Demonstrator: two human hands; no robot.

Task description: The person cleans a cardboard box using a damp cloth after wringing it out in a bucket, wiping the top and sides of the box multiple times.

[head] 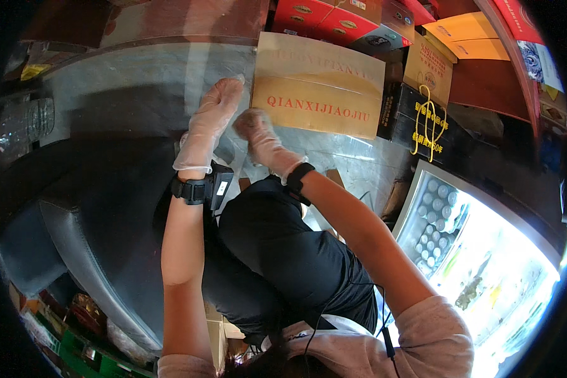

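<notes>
A thin clear plastic glove covers each of my hands. My left hand reaches forward over the grey floor, its fingers close together just left of a closed cardboard carton with red lettering. Beside the carton's near left corner is my right hand, blurred and curled, with its fingertips hard to make out. Whether it touches the carton I cannot tell. Black straps circle both wrists, and a small black device sits at the left one. Nothing held can be made out in either hand.
A black leather-like seat stands at left. Red gift boxes and a black box with a yellow cord lie behind and right of the carton. A lit display fridge with cans stands at right. Large plastic bottles stand far left.
</notes>
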